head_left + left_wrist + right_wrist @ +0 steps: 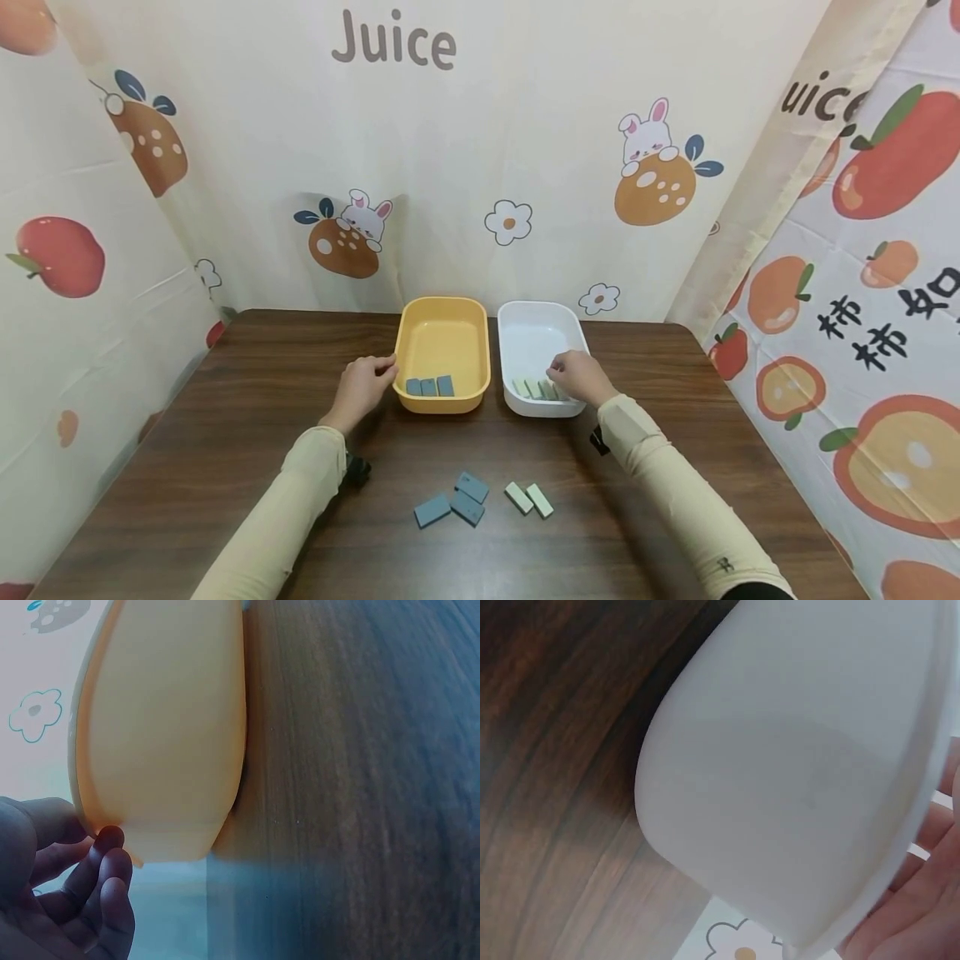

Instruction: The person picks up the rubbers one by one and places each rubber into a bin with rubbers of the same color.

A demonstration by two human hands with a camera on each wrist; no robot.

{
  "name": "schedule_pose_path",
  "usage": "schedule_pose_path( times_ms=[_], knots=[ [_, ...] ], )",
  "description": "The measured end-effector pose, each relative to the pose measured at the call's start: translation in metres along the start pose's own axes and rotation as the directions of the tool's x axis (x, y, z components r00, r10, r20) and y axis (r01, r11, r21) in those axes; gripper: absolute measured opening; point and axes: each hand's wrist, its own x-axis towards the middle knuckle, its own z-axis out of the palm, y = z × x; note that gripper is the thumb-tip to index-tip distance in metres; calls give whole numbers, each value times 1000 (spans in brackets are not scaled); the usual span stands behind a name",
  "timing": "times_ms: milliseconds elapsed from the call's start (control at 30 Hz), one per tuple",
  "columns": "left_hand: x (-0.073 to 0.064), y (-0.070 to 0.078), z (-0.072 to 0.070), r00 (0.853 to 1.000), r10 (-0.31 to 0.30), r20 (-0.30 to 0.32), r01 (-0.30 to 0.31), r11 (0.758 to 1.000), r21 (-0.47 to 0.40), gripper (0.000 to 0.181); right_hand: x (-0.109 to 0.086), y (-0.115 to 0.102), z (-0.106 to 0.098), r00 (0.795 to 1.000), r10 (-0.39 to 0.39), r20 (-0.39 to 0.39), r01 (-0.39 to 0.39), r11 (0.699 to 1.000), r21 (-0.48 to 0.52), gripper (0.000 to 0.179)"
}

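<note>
My left hand (363, 387) is at the left rim of the yellow bin (442, 335), pinching that rim between thumb and fingertips (110, 838). Inside this bin, three blue-grey tiles (428, 387) line the near end. Over the right rim of the white bin (542, 325) reaches my right hand (581, 377), its fingers down by a row of several pale green tiles (533, 388). In the right wrist view the bin's wall (780, 787) hides the fingertips, so I cannot tell whether they hold a tile.
Three blue-grey tiles (468, 507) lie on the brown wooden table (360, 533) in front of the bins. Two pale green tiles (529, 499) lie just right of them. A printed curtain (465, 150) hangs behind the table's back edge.
</note>
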Motion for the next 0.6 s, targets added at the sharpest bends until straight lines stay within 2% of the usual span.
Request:
schedule_pose_path(
  times_ms=[233, 400, 600],
  knots=[
    [-1, 1, -1, 1000, -7, 14, 7, 1000, -6, 38, -11, 3, -1, 994, 14, -107, -9, 999, 46, 23],
    [-1, 0, 0, 1000, 2, 15, -2, 1000, -15, 39, -22, 0, -8, 990, 58, -127, -49, 996, 75, 23],
    [0, -2, 0, 1000, 8, 10, -8, 1000, -20, 39, -30, 3, -16, 984, 61, -169, -45, 994, 99, 23]
  ],
)
